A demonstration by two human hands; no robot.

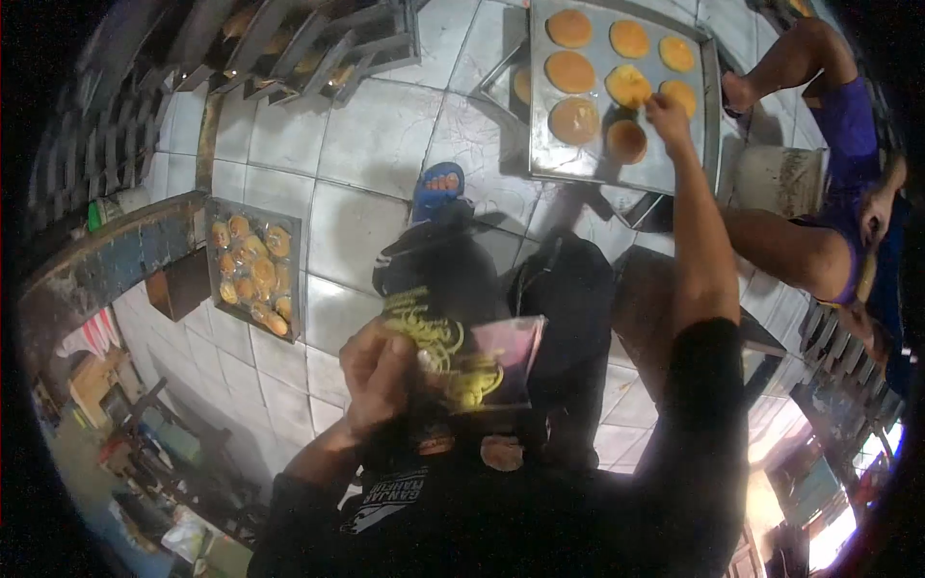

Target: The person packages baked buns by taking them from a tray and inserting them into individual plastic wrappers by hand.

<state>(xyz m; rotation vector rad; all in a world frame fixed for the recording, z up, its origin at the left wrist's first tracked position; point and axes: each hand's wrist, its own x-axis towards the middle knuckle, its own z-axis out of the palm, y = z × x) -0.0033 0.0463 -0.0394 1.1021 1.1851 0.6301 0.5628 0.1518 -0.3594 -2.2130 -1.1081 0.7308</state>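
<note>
My left hand is closed on the edge of a clear plastic bag with yellow printing and a pink patch, held in front of my lap. My right hand reaches out over a metal baking tray. Its fingers pinch the edge of a round golden bun in the middle of the tray. Close below that hand lies a browner bun. Several other round buns, such as one at the left, sit in rows on the tray.
At left, a second tray holds several wrapped buns on the tiled floor. Another person in purple shorts sits at right near a whitish bucket. Dark metal racks stand at upper left.
</note>
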